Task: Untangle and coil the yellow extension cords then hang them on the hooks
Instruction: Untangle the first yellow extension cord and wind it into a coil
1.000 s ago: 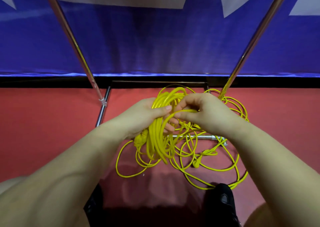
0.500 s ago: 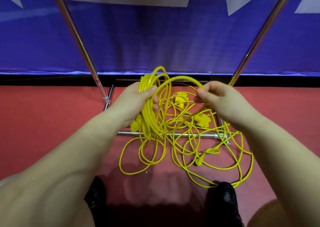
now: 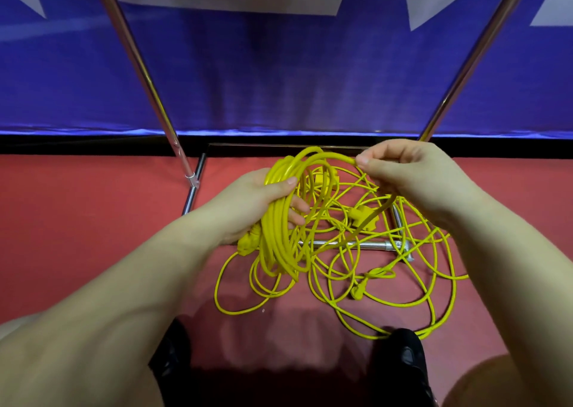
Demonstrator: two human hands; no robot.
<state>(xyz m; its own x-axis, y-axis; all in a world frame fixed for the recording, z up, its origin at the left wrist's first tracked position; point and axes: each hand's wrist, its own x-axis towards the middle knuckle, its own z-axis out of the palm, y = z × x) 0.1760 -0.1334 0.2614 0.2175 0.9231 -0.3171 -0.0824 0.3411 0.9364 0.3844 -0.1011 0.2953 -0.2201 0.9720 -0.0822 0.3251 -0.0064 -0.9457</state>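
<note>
left hand: your left hand (image 3: 257,208) is wrapped round the coil (image 3: 279,236), thumb over the top, loops hanging down toward 6 o'clock
right hand: your right hand (image 3: 409,174) pinches the free strand (image 3: 328,157) between thumb and fingertips, at 2 o'clock from the left
key relation: the strand arcs from the right-hand pinch across to the coil top, long axis about 3 to 9 o'clock; the right hand is nearer the loose end, so the next loop, I'd guess, comes leftward into the left hand
tangle: the rest of the yellow cords (image 3: 387,270) lies on the red floor (image 3: 77,236) below both hands, spread toward 4 o'clock, draped over the rack's chrome base bar (image 3: 356,245)
plugs: one (image 3: 356,292) on the floor at 5 o'clock
hooks: none visible
risk: floor loops cross each other, may snag on the bar
</note>
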